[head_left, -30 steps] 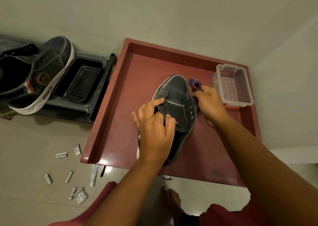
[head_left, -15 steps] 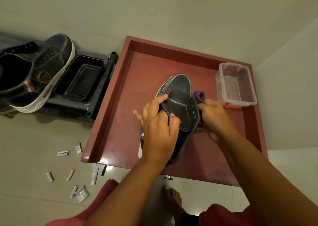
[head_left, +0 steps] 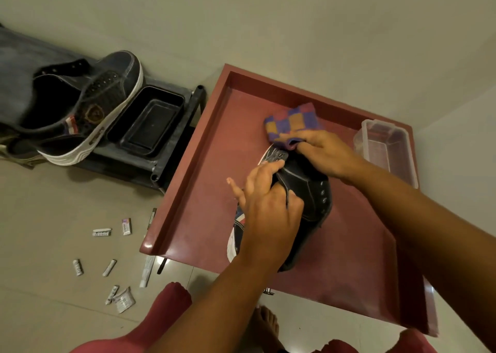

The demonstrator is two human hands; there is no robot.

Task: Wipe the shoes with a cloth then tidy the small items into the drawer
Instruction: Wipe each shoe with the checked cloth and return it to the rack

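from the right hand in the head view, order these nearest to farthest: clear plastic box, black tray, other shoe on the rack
1. clear plastic box, just to the right hand's right on the red table
2. black tray, left, off the table
3. other shoe, farthest left on the rack

Head camera looks steeply down (close) onto the red table.

The left hand is gripping a dark shoe on the red table, its fingers curling over the shoe's upper. The right hand is pinching a checkered cloth at the shoe's toe, the cloth spreading just beyond its fingers. A clear plastic box is sitting beside the right hand, while small items are lying scattered on the floor, well apart from the left fingers.
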